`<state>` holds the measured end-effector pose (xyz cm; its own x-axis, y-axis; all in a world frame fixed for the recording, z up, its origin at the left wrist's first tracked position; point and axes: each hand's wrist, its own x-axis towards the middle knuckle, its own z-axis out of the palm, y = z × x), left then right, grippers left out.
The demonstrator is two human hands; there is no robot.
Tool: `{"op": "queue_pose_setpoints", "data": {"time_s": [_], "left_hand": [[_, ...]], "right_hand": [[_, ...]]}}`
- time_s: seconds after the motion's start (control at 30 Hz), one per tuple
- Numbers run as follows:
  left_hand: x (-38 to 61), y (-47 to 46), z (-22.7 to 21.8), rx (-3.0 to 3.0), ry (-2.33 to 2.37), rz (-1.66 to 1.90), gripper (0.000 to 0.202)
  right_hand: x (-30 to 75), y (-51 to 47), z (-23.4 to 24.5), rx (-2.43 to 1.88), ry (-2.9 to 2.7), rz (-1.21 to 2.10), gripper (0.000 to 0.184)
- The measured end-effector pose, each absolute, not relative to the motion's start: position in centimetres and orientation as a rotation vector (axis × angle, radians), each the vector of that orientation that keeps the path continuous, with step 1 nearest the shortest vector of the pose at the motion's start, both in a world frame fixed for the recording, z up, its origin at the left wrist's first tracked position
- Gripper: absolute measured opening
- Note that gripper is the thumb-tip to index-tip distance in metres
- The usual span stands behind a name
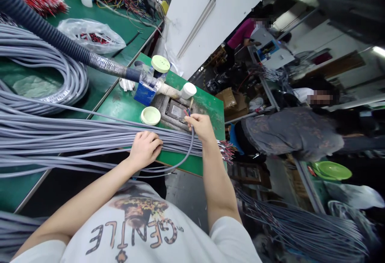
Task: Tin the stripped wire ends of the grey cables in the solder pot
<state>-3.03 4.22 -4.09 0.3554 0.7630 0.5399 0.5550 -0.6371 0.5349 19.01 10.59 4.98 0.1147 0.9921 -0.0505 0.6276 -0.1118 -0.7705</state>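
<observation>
r hand (200,126) pinches grey round plastic cable (191,142) nr its coloured wire ends (187,112), prob. for control, by far dark rect. metal pot (173,112); l hand (146,146) atop long grey cable bundle (90,130), prob. steadying, grip unclear.

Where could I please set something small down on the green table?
Bare patches show between the blue block and the grey cables, left of the pale dish, and right of the white cup, along the table's edge. It's crowded around the right hand.
</observation>
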Motion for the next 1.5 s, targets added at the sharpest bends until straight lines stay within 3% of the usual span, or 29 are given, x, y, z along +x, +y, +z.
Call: {"op": "queue_pose_setpoints", "data": {"time_s": [0.17, 0.3, 0.43, 0.6, 0.73, 0.93, 1.1, 1.17, 1.3, 1.5], "left_hand": [[-1.3, 3.1, -2.9, 1.619, 0.960, 1.370, 0.012], [1.3, 1.5, -1.9, 0.884, 0.739, 1.284, 0.024], [2.8, 0.5, -0.9, 0.565, 0.675, 1.238, 0.026], [2.9, 0.2, -0.2, 0.540, 0.690, 1.274, 0.023], [2.3, 0.5, -0.4, 0.646, 0.736, 1.409, 0.022], [1.2, -0.4, -1.3, 1.385, 0.727, 1.595, 0.010], [1.3, -0.9, -1.7, 1.197, 0.767, 1.485, 0.017], [1.4, -0.9, -1.8, 0.963, 0.750, 1.347, 0.027], [1.1, -0.8, -1.8, 0.803, 0.657, 1.064, 0.028], [0.9, -1.3, -1.5, 0.903, 0.611, 0.943, 0.029]], "right_hand": [[15.6, 3.7, 5.2, -1.572, -1.271, 0.956, 0.028], [13.5, 0.7, 4.4, -1.476, -1.142, 1.003, 0.030], [12.9, -0.7, 3.7, -1.452, -1.091, 1.026, 0.031], [13.4, -2.2, 2.8, -1.411, -1.043, 1.162, 0.022], [13.6, -4.1, 1.5, -1.426, -1.119, 1.192, 0.027], [13.2, -5.9, 0.4, -1.452, -1.103, 1.038, 0.020], [12.8, -6.0, 0.6, -1.410, -1.015, 1.062, 0.021], [12.7, -6.1, 0.8, -1.395, -0.988, 1.083, 0.022], [13.1, -6.2, 1.3, -1.386, -1.061, 1.152, 0.017], [15.5, -5.1, 3.0, -1.446, -1.329, 0.894, 0.013]]}}
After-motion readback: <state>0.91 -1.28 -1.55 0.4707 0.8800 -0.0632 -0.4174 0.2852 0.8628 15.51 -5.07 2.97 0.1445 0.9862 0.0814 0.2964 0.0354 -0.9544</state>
